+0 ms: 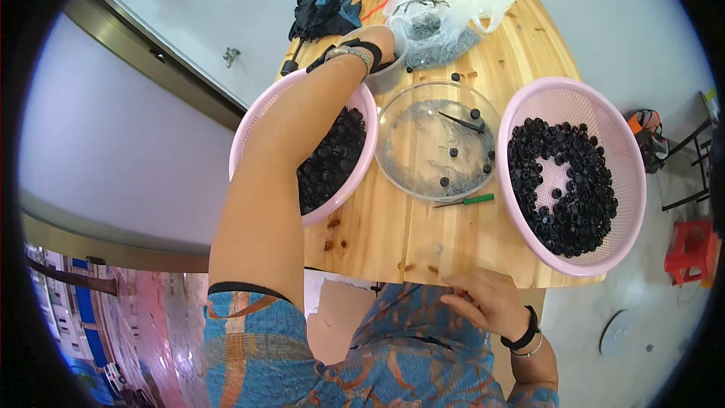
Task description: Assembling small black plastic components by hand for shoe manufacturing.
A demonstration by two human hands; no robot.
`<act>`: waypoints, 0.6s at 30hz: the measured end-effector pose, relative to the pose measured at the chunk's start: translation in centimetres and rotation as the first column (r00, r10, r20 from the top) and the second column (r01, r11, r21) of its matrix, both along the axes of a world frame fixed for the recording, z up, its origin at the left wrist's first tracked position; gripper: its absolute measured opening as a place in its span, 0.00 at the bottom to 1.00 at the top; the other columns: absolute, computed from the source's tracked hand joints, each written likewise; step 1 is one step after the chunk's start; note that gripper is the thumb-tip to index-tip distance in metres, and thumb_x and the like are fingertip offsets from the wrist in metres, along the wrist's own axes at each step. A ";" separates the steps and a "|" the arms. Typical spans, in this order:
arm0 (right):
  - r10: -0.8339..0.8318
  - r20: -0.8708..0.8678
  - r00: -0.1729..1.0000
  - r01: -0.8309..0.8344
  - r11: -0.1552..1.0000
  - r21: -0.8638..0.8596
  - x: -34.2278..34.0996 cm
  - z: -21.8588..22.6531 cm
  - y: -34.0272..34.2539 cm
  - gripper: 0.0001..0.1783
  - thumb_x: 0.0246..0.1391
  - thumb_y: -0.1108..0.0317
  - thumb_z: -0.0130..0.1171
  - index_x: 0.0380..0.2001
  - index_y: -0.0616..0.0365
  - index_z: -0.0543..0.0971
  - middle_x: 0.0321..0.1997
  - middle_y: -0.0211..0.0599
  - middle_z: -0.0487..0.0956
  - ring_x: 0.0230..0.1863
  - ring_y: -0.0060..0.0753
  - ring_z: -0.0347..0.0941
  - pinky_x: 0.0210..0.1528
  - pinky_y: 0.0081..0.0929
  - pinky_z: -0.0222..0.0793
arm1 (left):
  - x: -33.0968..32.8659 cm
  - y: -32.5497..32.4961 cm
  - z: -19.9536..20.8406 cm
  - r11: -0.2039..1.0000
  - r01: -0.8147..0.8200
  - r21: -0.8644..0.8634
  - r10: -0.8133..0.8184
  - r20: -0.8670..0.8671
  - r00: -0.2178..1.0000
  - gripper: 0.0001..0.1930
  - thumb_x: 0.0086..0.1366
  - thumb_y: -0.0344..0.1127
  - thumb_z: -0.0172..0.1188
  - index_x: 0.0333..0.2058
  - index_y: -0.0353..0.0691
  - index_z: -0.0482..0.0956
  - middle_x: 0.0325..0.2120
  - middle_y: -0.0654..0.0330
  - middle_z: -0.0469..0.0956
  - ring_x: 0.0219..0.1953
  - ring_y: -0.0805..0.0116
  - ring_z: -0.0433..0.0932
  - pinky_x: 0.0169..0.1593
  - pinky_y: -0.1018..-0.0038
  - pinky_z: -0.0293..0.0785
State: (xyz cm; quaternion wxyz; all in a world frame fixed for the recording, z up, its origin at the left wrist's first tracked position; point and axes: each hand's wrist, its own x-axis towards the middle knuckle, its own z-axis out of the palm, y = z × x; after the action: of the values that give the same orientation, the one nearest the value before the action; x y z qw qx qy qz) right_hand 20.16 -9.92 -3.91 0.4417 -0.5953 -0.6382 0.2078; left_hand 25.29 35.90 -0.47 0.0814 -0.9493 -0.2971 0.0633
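Observation:
My left arm stretches over the left pink basket [371, 132], which holds many small black plastic caps [337, 159]. My left hand [381, 39] reaches into a translucent tub [391, 78] at the table's far side; its fingers are hidden there. My right hand [487, 298] hovers by the table's near edge, slightly blurred, with thumb and fingers apart and nothing seen between them. Mid-table sits a round clear tray [411, 140] with thin metal pins, a few black caps and black tweezers [461, 122]. A green-handled pick tool [479, 199] lies just in front of the tray.
On the right stands another pink basket [634, 174] of black caps. A clear plastic bag [445, 45] of metal pieces and a dark folded umbrella [321, 11] lie at the back. A red stool [687, 251] is on the floor to the right.

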 end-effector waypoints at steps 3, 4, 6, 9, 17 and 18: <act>0.003 0.030 1.000 -0.002 1.000 -0.029 0.1 0.9 -0.2 0.14 0.44 0.65 0.63 0.36 0.56 0.75 0.19 0.32 0.71 0.21 0.34 0.70 0.22 0.26 0.63 | 0.2 0.7 -0.6 1.000 -0.019 -0.015 0.020 0.025 0.999 0.13 0.45 0.36 0.54 0.27 0.34 0.80 0.29 0.45 0.78 0.33 0.50 0.78 0.37 0.63 0.73; -0.005 0.064 0.998 0.007 0.999 -0.043 0.3 1.4 -0.4 0.14 0.46 0.63 0.61 0.36 0.55 0.74 0.20 0.33 0.71 0.22 0.36 0.70 0.23 0.28 0.64 | 0.8 0.5 -0.9 0.999 0.040 0.029 -0.041 0.019 0.999 0.12 0.46 0.35 0.53 0.27 0.34 0.80 0.28 0.45 0.78 0.33 0.51 0.78 0.37 0.64 0.72; -0.018 0.088 0.996 0.020 0.999 -0.030 0.4 2.1 -0.4 0.14 0.45 0.63 0.61 0.36 0.56 0.74 0.19 0.33 0.71 0.22 0.36 0.70 0.23 0.28 0.64 | 0.5 -0.8 0.5 0.996 0.092 0.018 -0.091 -0.061 0.994 0.11 0.47 0.33 0.51 0.26 0.35 0.80 0.27 0.46 0.78 0.32 0.52 0.78 0.36 0.64 0.72; -0.018 0.172 0.985 0.023 0.999 -0.026 0.5 3.4 -0.2 0.14 0.44 0.64 0.62 0.35 0.57 0.75 0.19 0.33 0.70 0.21 0.36 0.69 0.22 0.28 0.64 | 0.4 0.6 -0.4 0.986 0.091 -0.141 -0.095 -0.020 0.995 0.10 0.46 0.30 0.53 0.28 0.37 0.80 0.23 0.47 0.77 0.25 0.56 0.78 0.31 0.66 0.73; -0.035 0.273 0.961 0.039 0.999 -0.010 -0.3 4.9 1.1 0.14 0.45 0.64 0.61 0.35 0.56 0.74 0.21 0.35 0.70 0.22 0.38 0.69 0.23 0.30 0.64 | 0.2 -0.2 0.0 0.955 0.287 -0.068 -0.295 -0.268 0.917 0.09 0.47 0.25 0.53 0.28 0.38 0.80 0.21 0.55 0.78 0.24 0.65 0.78 0.25 0.70 0.73; -0.039 0.277 0.960 0.045 0.999 -0.017 -0.3 5.1 1.4 0.14 0.45 0.64 0.61 0.35 0.56 0.74 0.21 0.35 0.70 0.22 0.38 0.69 0.23 0.30 0.64 | 0.2 -0.7 -0.1 0.966 0.249 -0.068 -0.257 -0.177 0.950 0.08 0.47 0.26 0.53 0.27 0.37 0.80 0.20 0.53 0.77 0.24 0.64 0.78 0.26 0.69 0.73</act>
State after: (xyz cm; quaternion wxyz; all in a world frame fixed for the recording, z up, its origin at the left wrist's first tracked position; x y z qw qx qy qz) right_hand 19.88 -8.48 1.19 0.3456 -0.6371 -0.6783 0.1208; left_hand 25.48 35.24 -0.53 0.0949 -0.9711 -0.1625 0.1467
